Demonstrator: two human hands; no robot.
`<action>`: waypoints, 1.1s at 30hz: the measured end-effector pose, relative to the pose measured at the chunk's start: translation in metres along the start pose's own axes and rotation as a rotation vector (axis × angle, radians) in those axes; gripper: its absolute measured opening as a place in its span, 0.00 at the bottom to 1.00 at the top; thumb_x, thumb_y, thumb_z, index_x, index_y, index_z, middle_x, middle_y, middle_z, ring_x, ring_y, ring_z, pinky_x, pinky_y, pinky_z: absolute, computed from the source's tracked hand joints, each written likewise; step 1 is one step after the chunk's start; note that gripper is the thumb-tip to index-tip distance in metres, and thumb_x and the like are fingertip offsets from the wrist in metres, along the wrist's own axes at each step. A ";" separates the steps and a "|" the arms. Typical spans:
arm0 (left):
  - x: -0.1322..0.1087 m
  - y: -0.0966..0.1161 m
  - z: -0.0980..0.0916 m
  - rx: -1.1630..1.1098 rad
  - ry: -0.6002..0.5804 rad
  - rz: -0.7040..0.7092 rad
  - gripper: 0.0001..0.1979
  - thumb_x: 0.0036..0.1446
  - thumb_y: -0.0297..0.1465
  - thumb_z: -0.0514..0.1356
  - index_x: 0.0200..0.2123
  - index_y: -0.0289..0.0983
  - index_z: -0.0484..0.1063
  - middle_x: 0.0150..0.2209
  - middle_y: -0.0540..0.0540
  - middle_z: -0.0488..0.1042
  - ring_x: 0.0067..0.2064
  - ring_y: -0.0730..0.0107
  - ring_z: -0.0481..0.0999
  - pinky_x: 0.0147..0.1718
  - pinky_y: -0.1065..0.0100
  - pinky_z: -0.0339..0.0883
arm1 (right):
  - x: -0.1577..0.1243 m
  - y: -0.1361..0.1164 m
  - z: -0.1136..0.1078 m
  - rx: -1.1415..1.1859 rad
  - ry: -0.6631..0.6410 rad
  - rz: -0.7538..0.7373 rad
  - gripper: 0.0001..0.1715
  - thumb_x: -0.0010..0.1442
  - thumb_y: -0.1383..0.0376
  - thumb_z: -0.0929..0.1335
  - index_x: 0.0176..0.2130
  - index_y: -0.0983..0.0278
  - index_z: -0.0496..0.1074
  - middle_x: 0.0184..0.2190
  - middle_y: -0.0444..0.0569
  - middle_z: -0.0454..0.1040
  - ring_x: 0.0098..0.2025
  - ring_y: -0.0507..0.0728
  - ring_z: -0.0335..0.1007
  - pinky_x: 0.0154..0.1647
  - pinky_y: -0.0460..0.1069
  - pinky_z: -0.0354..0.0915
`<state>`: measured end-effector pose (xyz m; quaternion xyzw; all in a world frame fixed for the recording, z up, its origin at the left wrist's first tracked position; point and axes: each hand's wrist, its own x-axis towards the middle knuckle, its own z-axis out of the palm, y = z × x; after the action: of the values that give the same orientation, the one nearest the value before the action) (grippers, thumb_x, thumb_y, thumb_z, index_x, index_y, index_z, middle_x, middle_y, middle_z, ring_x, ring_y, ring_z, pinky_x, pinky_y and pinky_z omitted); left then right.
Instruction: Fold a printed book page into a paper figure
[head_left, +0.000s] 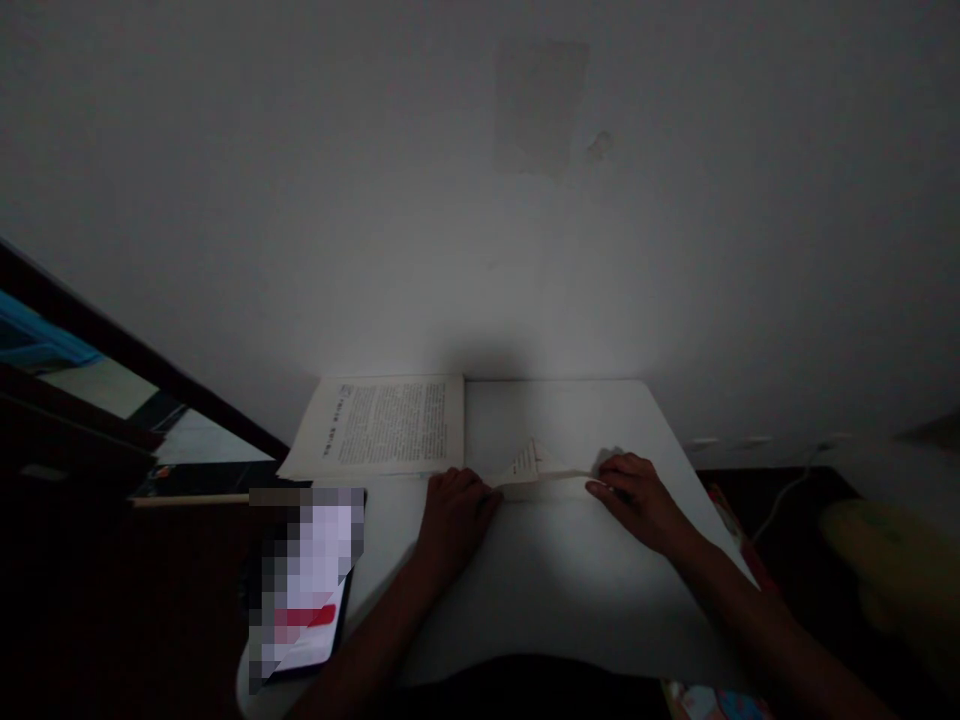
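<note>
A small folded paper boat (528, 468), made from a printed page, sits low over the white table (540, 575) in front of me. Its peaked middle stands up between two drawn-out ends. My left hand (454, 518) has its fingers curled and closed on the left end. At the opposite end, my right hand (637, 497) pinches the tip between thumb and fingers. The room is dim, so the fingertips and finer folds are hard to make out.
Printed pages (390, 425) lie at the table's back left. A device with a lit, pixelated screen (319, 560) rests along the left edge, near my left forearm. The wall (487, 250) borders the back. A white cable (784, 495) hangs beyond the right side.
</note>
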<state>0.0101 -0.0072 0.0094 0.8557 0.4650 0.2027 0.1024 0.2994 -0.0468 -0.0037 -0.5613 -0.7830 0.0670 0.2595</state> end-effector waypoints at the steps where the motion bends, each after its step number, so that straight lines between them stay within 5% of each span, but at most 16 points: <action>1: 0.001 0.000 0.001 0.028 0.002 -0.023 0.13 0.60 0.35 0.53 0.28 0.36 0.72 0.30 0.47 0.71 0.37 0.64 0.67 0.40 0.59 0.56 | 0.000 -0.001 0.000 -0.015 -0.002 0.019 0.14 0.60 0.58 0.64 0.29 0.62 0.71 0.32 0.48 0.71 0.37 0.56 0.65 0.41 0.53 0.57; 25: -0.001 0.018 0.012 0.313 0.063 -0.173 0.14 0.60 0.35 0.50 0.31 0.34 0.71 0.34 0.41 0.68 0.39 0.58 0.65 0.40 0.58 0.55 | 0.007 -0.017 0.000 -0.221 -0.043 0.176 0.20 0.63 0.56 0.59 0.25 0.63 0.68 0.28 0.48 0.69 0.36 0.57 0.64 0.41 0.53 0.55; 29: 0.000 0.017 0.012 0.297 0.053 -0.170 0.14 0.60 0.35 0.50 0.31 0.34 0.71 0.34 0.41 0.68 0.39 0.59 0.64 0.40 0.58 0.55 | 0.015 -0.023 -0.009 -0.182 0.026 0.109 0.16 0.60 0.54 0.62 0.37 0.63 0.70 0.35 0.51 0.72 0.41 0.60 0.66 0.44 0.56 0.57; 33: 0.000 0.018 0.011 0.300 0.047 -0.159 0.14 0.60 0.35 0.49 0.31 0.34 0.70 0.34 0.42 0.68 0.39 0.59 0.64 0.40 0.59 0.55 | 0.036 -0.045 -0.023 -0.149 0.005 -0.018 0.23 0.57 0.53 0.65 0.48 0.63 0.67 0.46 0.55 0.71 0.50 0.62 0.63 0.51 0.58 0.55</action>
<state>0.0283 -0.0168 0.0056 0.8169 0.5586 0.1424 -0.0218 0.2639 -0.0343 0.0465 -0.5722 -0.7902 0.0050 0.2196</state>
